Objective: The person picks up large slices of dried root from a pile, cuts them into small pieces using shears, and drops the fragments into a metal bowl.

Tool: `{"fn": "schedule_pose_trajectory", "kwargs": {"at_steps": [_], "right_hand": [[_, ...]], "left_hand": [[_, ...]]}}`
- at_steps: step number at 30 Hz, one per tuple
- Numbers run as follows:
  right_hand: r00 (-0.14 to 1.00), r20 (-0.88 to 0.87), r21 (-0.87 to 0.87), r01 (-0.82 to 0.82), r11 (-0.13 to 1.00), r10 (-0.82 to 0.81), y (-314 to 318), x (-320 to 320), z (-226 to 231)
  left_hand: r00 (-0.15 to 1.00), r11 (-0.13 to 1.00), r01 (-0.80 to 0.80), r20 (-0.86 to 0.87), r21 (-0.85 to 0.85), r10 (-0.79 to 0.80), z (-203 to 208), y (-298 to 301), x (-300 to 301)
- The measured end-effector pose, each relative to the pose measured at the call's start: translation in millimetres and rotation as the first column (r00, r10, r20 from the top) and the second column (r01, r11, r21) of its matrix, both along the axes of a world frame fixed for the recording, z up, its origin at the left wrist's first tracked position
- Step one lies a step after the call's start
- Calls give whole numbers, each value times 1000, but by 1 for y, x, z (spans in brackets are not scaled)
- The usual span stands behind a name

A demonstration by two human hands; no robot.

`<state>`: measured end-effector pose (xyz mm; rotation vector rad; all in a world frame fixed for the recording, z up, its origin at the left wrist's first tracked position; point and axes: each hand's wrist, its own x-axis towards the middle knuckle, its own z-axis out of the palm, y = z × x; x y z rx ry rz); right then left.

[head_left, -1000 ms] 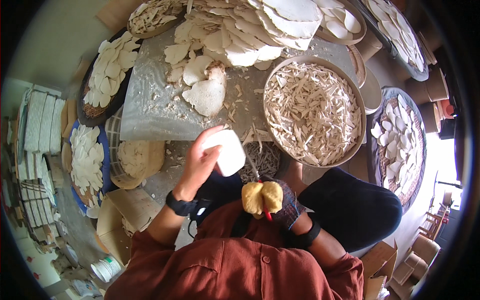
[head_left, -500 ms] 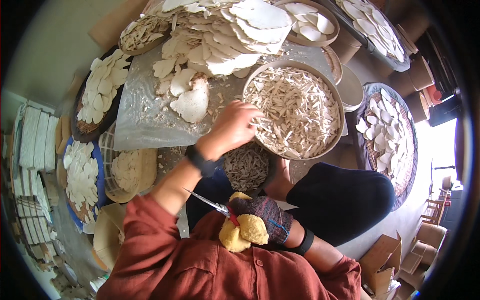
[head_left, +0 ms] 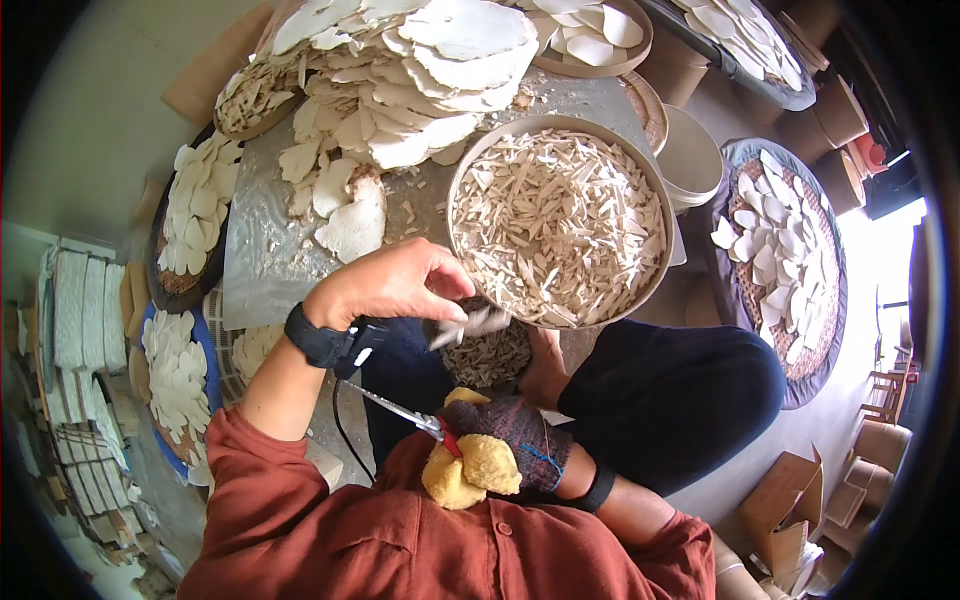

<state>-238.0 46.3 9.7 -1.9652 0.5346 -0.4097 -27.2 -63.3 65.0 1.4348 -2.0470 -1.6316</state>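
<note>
My left hand [head_left: 405, 285], bare with a black wristband, hovers by the near left rim of a round tray [head_left: 458, 250]. Its thumb and forefinger are apart. Blurred pale strips [head_left: 480, 325] hang in the air just under the fingertips, over a dark bowl [head_left: 490, 358] of similar strips between my legs. Pale cut strips [head_left: 570, 225] fill the round tray. My right hand [head_left: 515, 440], in a dark knitted glove, is closed near my lap around scissors [head_left: 405, 412] with red and yellow padded handles. Their blades point up and left; the grip is partly hidden by padding.
A tall stack of pale flat slices [head_left: 420, 80] stands on the grey sheet-covered table [head_left: 265, 230], with loose slices [head_left: 352, 225] beside it. Round trays of slices [head_left: 775, 240] flank me on both sides. A white bucket [head_left: 690, 155] adjoins the strip tray. An opened cardboard box [head_left: 785, 500] sits at lower right.
My left hand has moved left and nearer, away from the tray's rim, and its fingers have parted. Strips now fall beneath it. The right hand still holds the scissors; the whole view has shifted slightly.
</note>
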Motion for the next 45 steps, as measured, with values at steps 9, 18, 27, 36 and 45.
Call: {"fn": "schedule_pose_trajectory", "kwargs": {"at_steps": [9,18,27,36,45], "right_hand": [[999,-20,25,26,999,-25,-9,-6,4],[999,31,119,9,993,-13,-11,-3,-1],[1000,18,20,21,1000,-22,-11,0,2],[997,74,177,-15,984,2,-11,-4,1],[989,-126,164,-49,985,71,-15,-10,1]], "left_hand": [[938,799,-147,173,-584,299,-77,-38,-74],[877,713,14,351,-701,327,-86,-46,-59],[994,989,-72,-94,-131,59,-27,-33,-35],[923,649,-175,107,-740,370,-100,-49,-78],[970,969,-241,-47,-48,239,-36,-33,-41]]}}
